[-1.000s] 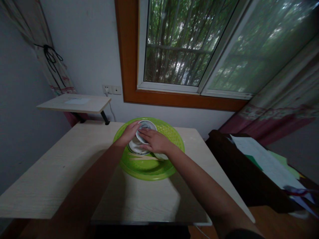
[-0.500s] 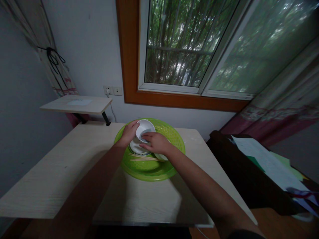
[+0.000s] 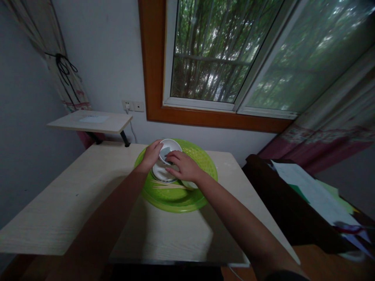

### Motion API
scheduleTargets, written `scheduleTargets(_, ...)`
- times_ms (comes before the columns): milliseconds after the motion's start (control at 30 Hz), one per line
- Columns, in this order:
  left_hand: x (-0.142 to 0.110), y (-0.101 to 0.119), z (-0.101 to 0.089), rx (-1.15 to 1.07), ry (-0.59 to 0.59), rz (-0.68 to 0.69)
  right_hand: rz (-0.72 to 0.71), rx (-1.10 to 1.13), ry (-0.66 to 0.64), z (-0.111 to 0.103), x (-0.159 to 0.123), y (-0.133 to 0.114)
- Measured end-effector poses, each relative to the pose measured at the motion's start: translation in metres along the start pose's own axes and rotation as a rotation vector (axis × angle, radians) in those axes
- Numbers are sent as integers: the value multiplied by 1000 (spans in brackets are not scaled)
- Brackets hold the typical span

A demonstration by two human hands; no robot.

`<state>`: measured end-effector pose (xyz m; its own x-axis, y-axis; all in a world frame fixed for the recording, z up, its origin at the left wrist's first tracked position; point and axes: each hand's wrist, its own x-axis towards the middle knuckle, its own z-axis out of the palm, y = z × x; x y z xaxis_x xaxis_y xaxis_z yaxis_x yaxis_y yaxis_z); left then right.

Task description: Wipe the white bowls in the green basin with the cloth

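Well, left hand (image 3: 151,156) grips bowl (image 3: 172,144) — right hand (image 3: 185,166) partly inside.

A pale wood-grain table (image 3: 58,210) spreads before you beneath the window, a round green basin (image 3: 203,164) set near its far edge. Inside that basin, before you, a white dish (image 3: 161,173) lies toward the left, thin chopsticks (image 3: 166,185) rest on the near side, and a pale dish (image 3: 192,185) sits partly hidden at their right end. At the table's far left corner, a raised shelf (image 3: 115,120) stands on black legs (image 3: 125,138), bearing a white sheet (image 3: 93,119). To your right, dark brown furniture (image 3: 265,191) carries overlapping white papers (image 3: 316,199) and a green sheet (image 3: 299,193).
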<state>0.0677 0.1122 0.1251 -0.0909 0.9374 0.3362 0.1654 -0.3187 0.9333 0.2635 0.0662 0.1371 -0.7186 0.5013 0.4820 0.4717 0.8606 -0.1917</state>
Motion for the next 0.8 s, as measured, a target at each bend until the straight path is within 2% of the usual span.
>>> scheduleTargets(133,1,-5,0,26,-14,-7,-25,96,-17,2,-1,4)
scheduleTargets(267,2,-11,1,-1,3,-17,-40,90,-88,6,-2,6)
scheduleTargets(600,1,-5,2,113,-62,5,-23,-177,-198,10,-1,4)
scheduleTargets(800,3,-8,1,146,-30,-2,77,-329,-162,9,1,2)
